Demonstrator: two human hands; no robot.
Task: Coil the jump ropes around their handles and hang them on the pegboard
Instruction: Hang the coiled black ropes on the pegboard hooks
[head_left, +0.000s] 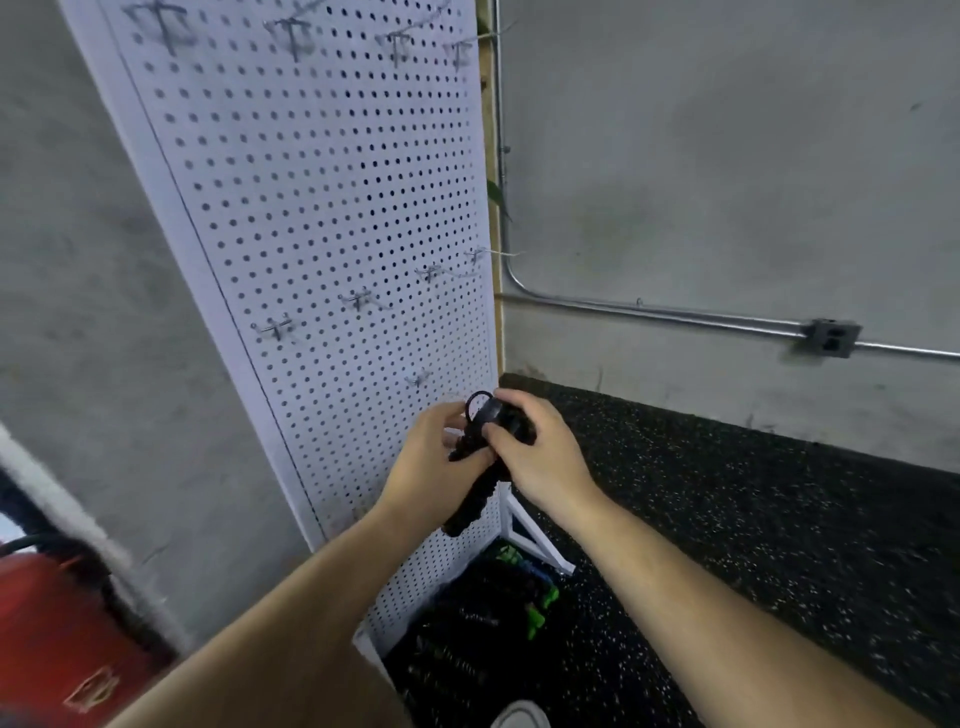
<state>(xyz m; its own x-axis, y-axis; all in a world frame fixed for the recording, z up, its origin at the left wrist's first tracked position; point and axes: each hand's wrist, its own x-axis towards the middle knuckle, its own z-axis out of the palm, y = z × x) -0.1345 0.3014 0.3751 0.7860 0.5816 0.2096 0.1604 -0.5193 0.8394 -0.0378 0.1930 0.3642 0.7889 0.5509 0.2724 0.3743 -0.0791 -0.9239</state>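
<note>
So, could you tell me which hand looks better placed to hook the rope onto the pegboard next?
Probably the right hand: it grips the rope at its top end, just below the nearest hook. The left hand holds the handles lower down.

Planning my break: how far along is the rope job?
Done: nothing yet; the hooks on the pegboard look bare. In hand: the left hand and right hand grip a black jump rope, apparently coiled round its handles. Left: hanging it, then the ropes piled on the floor.
</note>
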